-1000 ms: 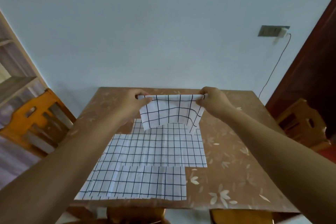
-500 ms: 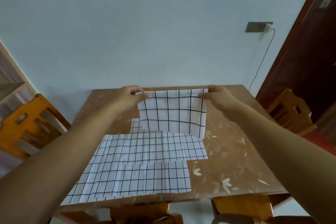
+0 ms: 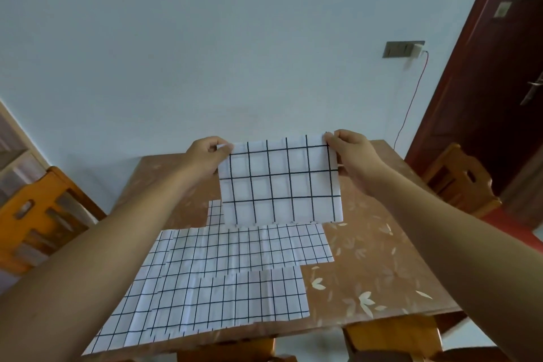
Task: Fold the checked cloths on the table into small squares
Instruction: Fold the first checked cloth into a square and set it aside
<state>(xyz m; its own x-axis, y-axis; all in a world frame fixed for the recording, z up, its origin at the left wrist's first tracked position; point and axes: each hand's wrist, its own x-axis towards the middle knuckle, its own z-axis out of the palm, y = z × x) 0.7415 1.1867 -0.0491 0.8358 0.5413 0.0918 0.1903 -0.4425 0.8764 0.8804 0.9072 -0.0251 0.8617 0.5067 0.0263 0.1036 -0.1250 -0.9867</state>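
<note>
**Matt checked cloth on a glossy brown bench**

The held cloth (image 3: 282,182) was thin woven fabric, matt white with dark printed grid lines, and hung fairly flat. The flat cloths (image 3: 244,247) were the same matt fabric, marked by soft fold creases. The bench (image 3: 367,258) had a smooth, faintly glossy brown covering patterned with pale leaves. Both the left chair (image 3: 32,214) and the right chair (image 3: 461,179) were orange varnished wood with a mild sheen. The door (image 3: 484,97) was dark red-brown polished wood, and its handle (image 3: 533,91) looked like bright metal. The wall (image 3: 205,38) was matt and pale.
</note>
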